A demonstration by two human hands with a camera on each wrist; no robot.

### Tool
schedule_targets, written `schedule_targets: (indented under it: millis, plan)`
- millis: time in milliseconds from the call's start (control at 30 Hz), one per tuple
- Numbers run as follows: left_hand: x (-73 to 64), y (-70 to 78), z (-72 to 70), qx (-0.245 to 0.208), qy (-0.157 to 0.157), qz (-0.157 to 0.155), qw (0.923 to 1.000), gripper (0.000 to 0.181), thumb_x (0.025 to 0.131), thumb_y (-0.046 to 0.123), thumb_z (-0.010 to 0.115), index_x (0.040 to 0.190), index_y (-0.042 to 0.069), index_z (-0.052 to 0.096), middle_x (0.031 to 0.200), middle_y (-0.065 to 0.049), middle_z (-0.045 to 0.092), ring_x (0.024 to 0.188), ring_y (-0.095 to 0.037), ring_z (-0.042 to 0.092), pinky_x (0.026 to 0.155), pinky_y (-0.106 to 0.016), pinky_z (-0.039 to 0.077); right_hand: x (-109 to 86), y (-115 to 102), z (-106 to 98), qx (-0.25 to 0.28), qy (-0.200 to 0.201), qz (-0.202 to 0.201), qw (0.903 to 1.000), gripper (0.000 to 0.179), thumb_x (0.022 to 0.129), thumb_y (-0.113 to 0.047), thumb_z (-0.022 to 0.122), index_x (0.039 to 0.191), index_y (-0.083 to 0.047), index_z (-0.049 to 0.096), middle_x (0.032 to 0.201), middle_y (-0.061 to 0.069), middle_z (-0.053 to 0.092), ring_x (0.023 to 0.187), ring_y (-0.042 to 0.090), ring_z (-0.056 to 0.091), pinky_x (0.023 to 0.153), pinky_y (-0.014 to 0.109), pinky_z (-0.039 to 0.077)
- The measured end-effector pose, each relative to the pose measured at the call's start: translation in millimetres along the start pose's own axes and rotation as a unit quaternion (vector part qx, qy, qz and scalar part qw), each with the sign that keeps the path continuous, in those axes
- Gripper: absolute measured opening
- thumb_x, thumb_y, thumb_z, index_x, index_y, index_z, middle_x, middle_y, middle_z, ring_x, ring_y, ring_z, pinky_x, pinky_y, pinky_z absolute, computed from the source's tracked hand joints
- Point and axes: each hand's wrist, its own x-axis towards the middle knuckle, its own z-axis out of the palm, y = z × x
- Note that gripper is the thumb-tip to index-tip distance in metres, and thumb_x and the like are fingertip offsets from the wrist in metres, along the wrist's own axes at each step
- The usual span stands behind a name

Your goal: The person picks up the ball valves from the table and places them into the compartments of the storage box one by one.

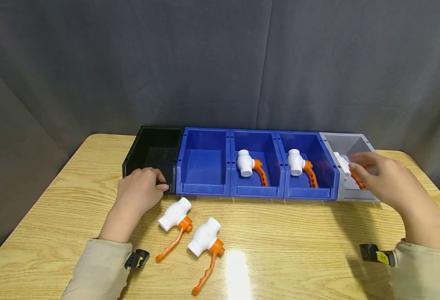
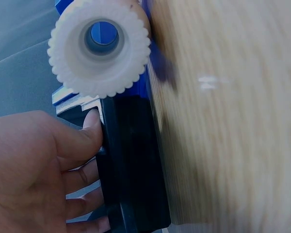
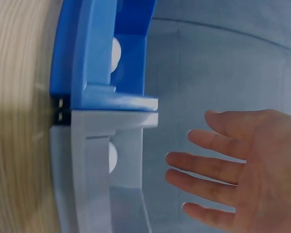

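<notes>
A grey curtain (image 1: pixel 220 62) hangs behind the worktop (image 1: pixel 298 241). A black bin (image 1: pixel 162 127), three blue bins (image 1: pixel 203 190) and a grey bin (image 1: pixel 355 195) stand in a row. The left hand (image 1: pixel 139 187) is at the black bin's front, fingers bent; I can't tell if it pinches the edge. The right hand (image 1: pixel 388 177) is over the grey bin, fingers spread. Two white valves (image 1: pixel 174 214) with orange handles lie on the worktop; the middle blue, right blue and grey bins have one each.

My head view's facing forward-down; close up, left-wrist shares its black plastic box (image 1: pixel 160 155), right-wrist its grey plastic box (image 1: pixel 355 194).
</notes>
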Motion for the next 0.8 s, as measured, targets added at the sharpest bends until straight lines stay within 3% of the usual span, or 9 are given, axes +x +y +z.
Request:
schedule_targets:
  millis: [200,400,800]
  plan:
    - [0.0,0.2,-0.2,0.001,-0.002,-0.001,1.0000,0.012,0.091,0.019,0.071,0.095,0.008,0.074,0.098,-0.012,0.070,0.094,-0.037,0.062,0.072,-0.053,0.051,3.4,15.2,3.4,0.017,-0.024,-0.008,0.9995,0.053,0.104,-0.040,0.047,0.132,0.005,0.053,0.118,0.034,0.060,0.109,0.050,0.056,0.085,0.064,0.043]
    - [0.5,-0.1,0.2,0.002,0.000,0.000,1.0000,0.012,0.090,0.019,0.072,0.094,0.008,0.074,0.097,-0.012,0.070,0.093,-0.036,0.062,0.072,-0.053,0.051,7.1,24.0,8.4,0.034,-0.052,0.009,0.9980,0.057,0.104,-0.042,0.046,0.134,0.006,0.050,0.122,0.035,0.058,0.113,0.051,0.053,0.087,0.065,0.043]
    - [0.2,-0.1,0.6,-0.002,0.000,0.000,1.0000,0.012,0.090,0.019,0.071,0.095,0.008,0.073,0.099,-0.012,0.070,0.094,-0.036,0.062,0.073,-0.054,0.050,8.7,36.6,11.0,0.041,-0.067,0.015,0.9968,0.056,0.104,-0.039,0.048,0.130,0.010,0.051,0.116,0.035,0.060,0.110,0.050,0.055,0.087,0.063,0.044]
